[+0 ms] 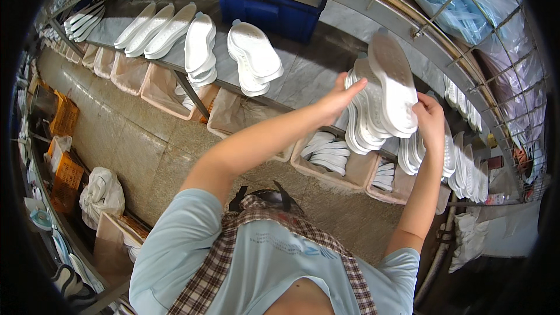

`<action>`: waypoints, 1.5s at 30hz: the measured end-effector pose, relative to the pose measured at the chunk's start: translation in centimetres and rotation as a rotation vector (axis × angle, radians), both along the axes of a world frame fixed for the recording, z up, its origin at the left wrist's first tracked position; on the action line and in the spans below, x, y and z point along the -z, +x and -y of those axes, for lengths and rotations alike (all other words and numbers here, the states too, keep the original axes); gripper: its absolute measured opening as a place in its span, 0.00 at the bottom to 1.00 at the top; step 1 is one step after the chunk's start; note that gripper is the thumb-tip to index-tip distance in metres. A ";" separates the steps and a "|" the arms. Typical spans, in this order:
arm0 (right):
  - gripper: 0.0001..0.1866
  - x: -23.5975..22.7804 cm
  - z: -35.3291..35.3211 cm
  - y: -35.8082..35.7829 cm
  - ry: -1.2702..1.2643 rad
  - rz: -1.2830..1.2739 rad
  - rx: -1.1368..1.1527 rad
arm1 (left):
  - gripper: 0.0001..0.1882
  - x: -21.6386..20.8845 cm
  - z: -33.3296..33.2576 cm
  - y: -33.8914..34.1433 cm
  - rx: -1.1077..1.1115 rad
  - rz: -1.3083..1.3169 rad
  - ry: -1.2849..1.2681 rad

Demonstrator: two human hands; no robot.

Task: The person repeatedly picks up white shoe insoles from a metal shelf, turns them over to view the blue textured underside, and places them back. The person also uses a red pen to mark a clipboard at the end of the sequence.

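White shoe soles (364, 108) form a stack on the grey shelf in front of me, right of the middle. A top sole (392, 76) sits tilted over this stack, its toe pointing away. My right hand (430, 118) pinches that sole's right edge near its near end. Along the stack's left side lies my left hand (341, 99), its thumb over the edge of the soles; its other fingers are partly hidden, and it looks closed round the stack's side.
More white soles (254, 52) stand in stacks along the grey shelf (303, 73), to the left and right. Behind them is a blue bin (268, 9). Lined crates (335, 163) with white soles stand below the shelf edge. A wire mesh (461, 29) overhangs the right side.
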State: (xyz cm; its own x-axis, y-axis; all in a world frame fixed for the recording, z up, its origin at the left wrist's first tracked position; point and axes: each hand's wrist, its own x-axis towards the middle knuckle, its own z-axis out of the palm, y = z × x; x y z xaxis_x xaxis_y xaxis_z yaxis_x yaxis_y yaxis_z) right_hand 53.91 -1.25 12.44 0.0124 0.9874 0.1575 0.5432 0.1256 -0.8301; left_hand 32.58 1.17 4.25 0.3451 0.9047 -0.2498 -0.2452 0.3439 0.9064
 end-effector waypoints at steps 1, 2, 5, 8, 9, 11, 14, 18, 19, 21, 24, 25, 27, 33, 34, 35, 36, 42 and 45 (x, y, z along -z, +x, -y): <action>0.16 -0.2 -0.6 0.4 -0.010 0.209 -0.006 | 0.57 0.0 -0.7 1.6 0.031 0.030 -0.142; 0.15 -0.2 -1.3 0.9 -0.039 0.409 -0.006 | 0.57 0.3 -1.2 3.0 0.038 0.079 -0.171; 0.19 1.8 -4.0 2.8 -0.170 0.127 -0.102 | 0.58 2.3 -2.6 6.1 0.017 0.192 -0.185; 0.28 7.2 -8.1 5.0 -0.290 -0.472 0.203 | 0.49 4.9 -3.8 7.6 -0.082 0.251 -0.169; 0.29 9.6 -8.8 5.7 -0.439 -0.479 0.080 | 0.43 5.5 -4.1 7.9 -0.080 0.417 -0.209; 0.29 14.9 -9.5 5.5 -0.433 -0.641 -0.260 | 0.46 6.3 -3.6 7.9 -0.037 0.600 -0.189; 0.29 18.8 -8.3 4.3 -0.434 -0.640 -0.163 | 0.53 5.7 -1.3 7.2 -0.024 0.485 -0.090; 0.29 20.2 -5.5 -1.4 -0.383 -0.529 -0.087 | 0.56 4.2 3.6 3.7 0.096 0.232 0.119; 0.29 20.2 -4.7 -3.0 -0.376 -0.501 -0.100 | 0.57 4.0 4.8 2.5 0.149 0.178 0.207; 0.28 20.4 -3.1 -7.1 -0.381 -0.477 -0.162 | 0.58 4.3 7.4 -1.1 0.182 0.097 0.319; 0.28 20.6 -0.9 -13.4 -0.425 -0.444 -0.312 | 0.59 5.2 11.7 -6.9 0.052 0.166 0.427; 0.28 20.9 0.2 -15.8 -0.443 -0.440 -0.370 | 0.58 5.6 13.2 -9.1 -0.029 0.127 0.464; 0.28 20.9 2.3 -20.1 -0.480 -0.430 -0.486 | 0.57 6.0 16.1 -13.9 -0.220 0.031 0.481; 0.28 21.2 10.5 -35.6 -0.621 -0.333 -0.946 | 0.58 6.0 29.5 -25.9 -0.840 0.011 0.574; 0.28 21.2 12.1 -37.6 -0.647 -0.301 -1.025 | 0.58 6.1 31.9 -27.1 -0.946 -0.035 0.567; 0.28 21.0 13.4 -39.8 -0.665 -0.272 -1.102 | 0.58 6.2 34.2 -28.2 -1.017 -0.036 0.588; 0.28 21.0 14.8 -41.5 -0.687 -0.245 -1.172 | 0.58 6.4 36.3 -28.9 -1.090 -0.078 0.585; 0.28 19.6 22.1 -48.6 -0.845 -0.104 -1.566 | 0.55 6.1 46.4 -28.4 -1.486 0.063 0.522; 0.28 19.3 25.7 -49.9 -0.940 -0.067 -1.733 | 0.55 5.2 49.2 -25.8 -1.675 -0.141 0.440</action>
State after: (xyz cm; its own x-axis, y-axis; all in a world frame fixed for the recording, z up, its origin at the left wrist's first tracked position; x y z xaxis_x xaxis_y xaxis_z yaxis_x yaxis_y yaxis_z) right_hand 4.03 -26.92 -6.87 -0.9084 -0.2989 -0.2922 0.3123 -0.0207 -0.9498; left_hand 6.77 -48.02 -0.96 -0.9609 0.2327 0.1502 0.0347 -0.4371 0.8987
